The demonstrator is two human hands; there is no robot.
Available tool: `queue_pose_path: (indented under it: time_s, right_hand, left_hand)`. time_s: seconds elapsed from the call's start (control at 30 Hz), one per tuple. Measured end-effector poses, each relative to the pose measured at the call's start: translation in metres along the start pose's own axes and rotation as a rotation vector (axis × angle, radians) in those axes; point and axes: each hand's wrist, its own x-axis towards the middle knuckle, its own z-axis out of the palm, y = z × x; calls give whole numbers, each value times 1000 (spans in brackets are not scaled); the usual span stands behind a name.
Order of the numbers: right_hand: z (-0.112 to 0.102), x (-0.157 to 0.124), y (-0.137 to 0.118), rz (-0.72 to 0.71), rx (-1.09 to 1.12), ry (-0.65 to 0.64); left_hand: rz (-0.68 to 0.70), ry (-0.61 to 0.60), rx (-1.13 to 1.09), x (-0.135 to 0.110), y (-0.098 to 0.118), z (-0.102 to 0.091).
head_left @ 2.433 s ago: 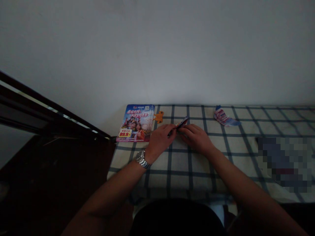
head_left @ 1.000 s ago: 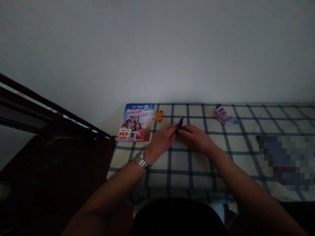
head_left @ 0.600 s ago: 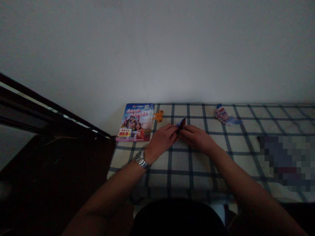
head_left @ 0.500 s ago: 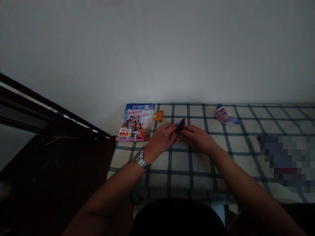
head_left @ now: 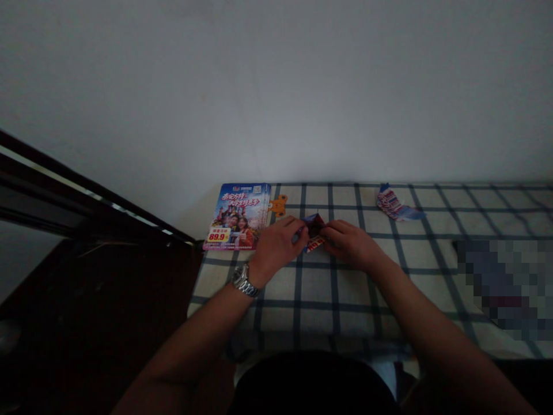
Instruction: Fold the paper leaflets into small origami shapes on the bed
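Note:
My left hand [head_left: 276, 245], with a metal watch on its wrist, and my right hand [head_left: 349, 245] meet over a small folded piece of colourful paper [head_left: 314, 235] on the checked tablecloth [head_left: 319, 282]. Both hands pinch the folded paper by its sides, fingers curled. The paper shows blue, red and white print and lies partly hidden under my fingertips. A stack of colourful flyers [head_left: 239, 215] lies just left of my left hand.
A small orange cut-out shape [head_left: 279, 204] sits beside the flyers. Another folded paper piece [head_left: 394, 203] lies at the back right near the white wall. A blurred dark item [head_left: 501, 282] rests at the right. Dark wooden furniture [head_left: 86, 230] stands to the left.
The folded paper was held up as a narrow strip, then folded smaller; now it is lower, flatter on the cloth and opened wider between my fingers. My left hand shifted slightly left.

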Motion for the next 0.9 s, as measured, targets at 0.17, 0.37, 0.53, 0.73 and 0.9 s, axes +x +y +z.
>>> queue_pose_path:
  time_s: [0.17,0.37,0.53,0.73,0.9]
  right_hand:
    - [-2,-2,2,28,15,21]
    - [0,-5,8,42,16,77]
    - [2,-8,13,63,105,152]
    - [1,-10,16,72,130,179]
    - [-1,-10,17,69,149,177]
  left_hand:
    - [3,-6,51,-2,-2,1]
    - [62,-11,-1,-3,-8,1]
    - [151,-29,-83,-4,-18,-2]
    - [282,-35,-116,-5,-30,-2]
    - [270,-22,-115,-4,-35,3]
